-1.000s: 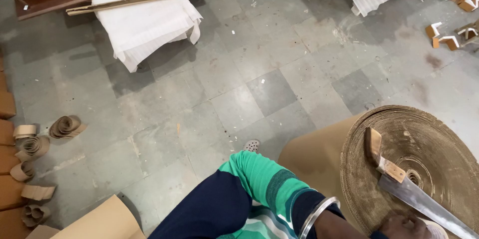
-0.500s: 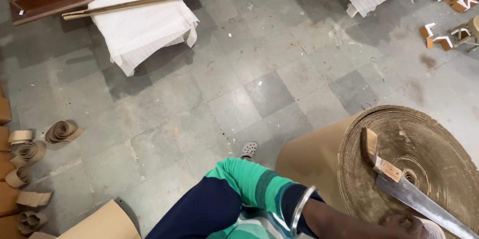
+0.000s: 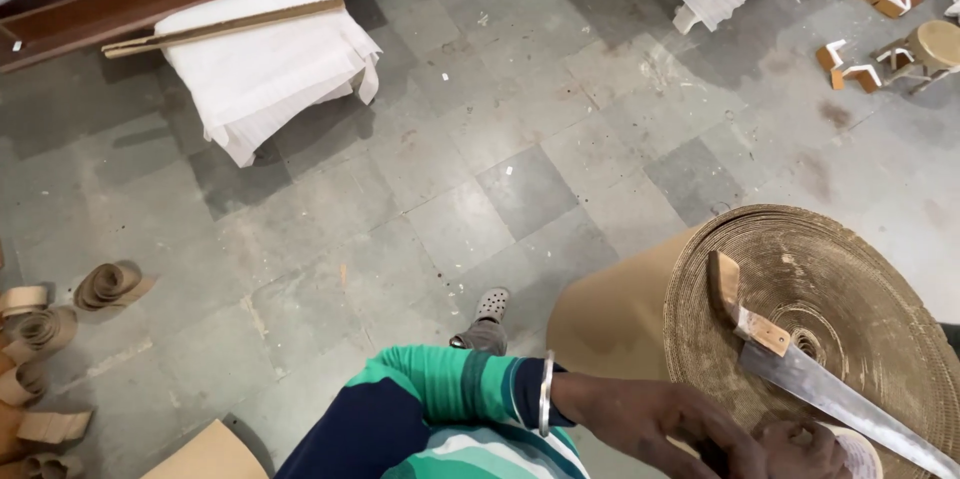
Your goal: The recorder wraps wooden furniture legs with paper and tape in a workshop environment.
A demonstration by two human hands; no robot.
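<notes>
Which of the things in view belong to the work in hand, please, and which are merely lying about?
In hand:
- left hand, its fingers at something I cannot make out
- right hand, barely in view
- big roll of corrugated cardboard
- wooden-handled saw lying on the roll

Lying about:
- stack of white sheets with a long stick on top
- curled cardboard strips
- cardboard corner pieces

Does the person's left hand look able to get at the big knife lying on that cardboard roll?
Probably yes. The knife lies flat on top of the cardboard roll with nothing over its wooden handle, and the left hand is at the roll's near edge, close by.
</notes>
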